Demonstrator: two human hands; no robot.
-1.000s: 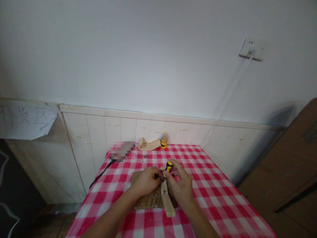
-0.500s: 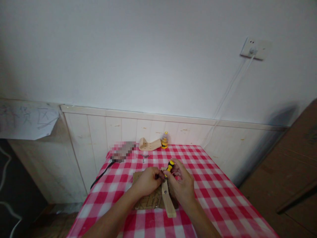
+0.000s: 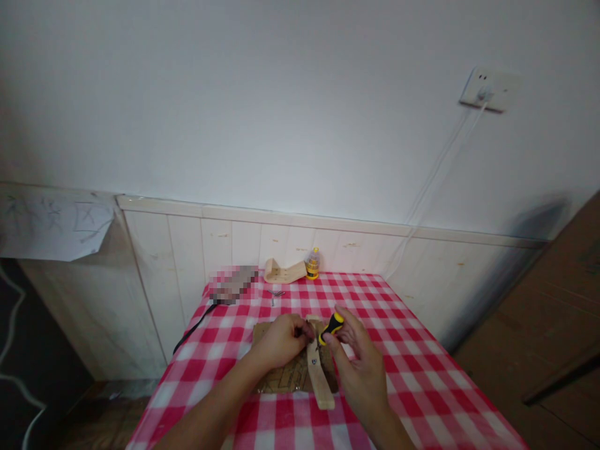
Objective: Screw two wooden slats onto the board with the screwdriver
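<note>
My right hand (image 3: 363, 362) grips a stubby screwdriver (image 3: 334, 325) by its yellow and black handle, which tilts to the upper right. Its short shaft points down and left at a bent pale wooden strip (image 3: 321, 386); whether the tip touches a screw is too small to tell. A dark metal screw head (image 3: 314, 361) sits in the middle of the strip. My left hand (image 3: 282, 342) is closed, its fingertips pinched at the strip's upper left edge, hiding part of it. Under both lies a brown cardboard piece (image 3: 281, 380) with printed lines.
A red-and-white checked tablecloth (image 3: 412, 381) covers the table. Near the wall stand a curved wooden piece (image 3: 284, 273) and a yellow-capped bottle-shaped container (image 3: 313, 265). Several loose screws (image 3: 275, 294) lie before them. A blurred-out object (image 3: 234, 284) with a black strap lies back left.
My right hand has moved right with the screwdriver, drawing it off the strip's top and tilting its handle further right. My left hand stays at the strip.
</note>
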